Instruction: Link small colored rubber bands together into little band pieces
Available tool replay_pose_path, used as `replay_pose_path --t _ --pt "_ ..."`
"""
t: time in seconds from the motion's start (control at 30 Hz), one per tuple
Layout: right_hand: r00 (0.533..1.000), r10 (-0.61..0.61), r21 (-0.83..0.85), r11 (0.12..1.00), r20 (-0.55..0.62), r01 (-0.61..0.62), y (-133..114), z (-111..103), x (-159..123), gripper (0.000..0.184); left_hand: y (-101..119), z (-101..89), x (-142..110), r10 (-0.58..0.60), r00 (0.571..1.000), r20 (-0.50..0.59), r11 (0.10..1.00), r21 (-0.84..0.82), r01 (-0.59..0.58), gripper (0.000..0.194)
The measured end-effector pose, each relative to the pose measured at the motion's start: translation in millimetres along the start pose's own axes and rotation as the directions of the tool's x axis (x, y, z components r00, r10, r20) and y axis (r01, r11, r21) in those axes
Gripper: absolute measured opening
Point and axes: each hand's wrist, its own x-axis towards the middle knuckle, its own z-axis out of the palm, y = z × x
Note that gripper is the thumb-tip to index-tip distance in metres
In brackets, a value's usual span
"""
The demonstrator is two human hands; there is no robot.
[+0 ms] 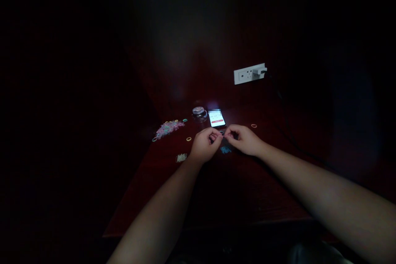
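Observation:
My left hand and my right hand meet fingertip to fingertip over the dark red table. Each is closed in a pinch; whatever lies between the fingers is too small and dim to name. Just below the fingertips lies a small heap of blue bands. A cream bundle of bands rests left of my left wrist, and a single yellow band lies near that hand. Farther left spreads a pile of mixed pink, green and yellow small bands.
Behind my hands, a lit phone stands beside a clear round jar. One pink band lies to the right. A wall socket holds a plug, its dark cable trailing down the right side. The surroundings are very dark.

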Motion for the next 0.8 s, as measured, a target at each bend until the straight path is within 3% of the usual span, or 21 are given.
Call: replay_pose_path --t 0.43,0.6,0.8 --pt "0.998 -0.025 0.014 1.0 -0.056 0.026 -1.1 0.1 0.9 0.005 -6.0 0.4 -0.3 -0.036 0.998 -0.043 0.999 -0.016 0.035 0.011" --pt "1.0 0.016 0.077 0.997 -0.017 -0.015 -3.1 1.8 0.5 0.019 -6.5 1.7 -0.6 -0.023 1.0 0.003 0.999 -0.047 0.023 0.012" --pt "0.999 -0.025 0.007 1.0 -0.037 0.025 1.8 2.4 0.9 0.013 -5.8 2.4 -0.9 -0.02 0.999 0.029 0.997 -0.078 0.023 0.013"
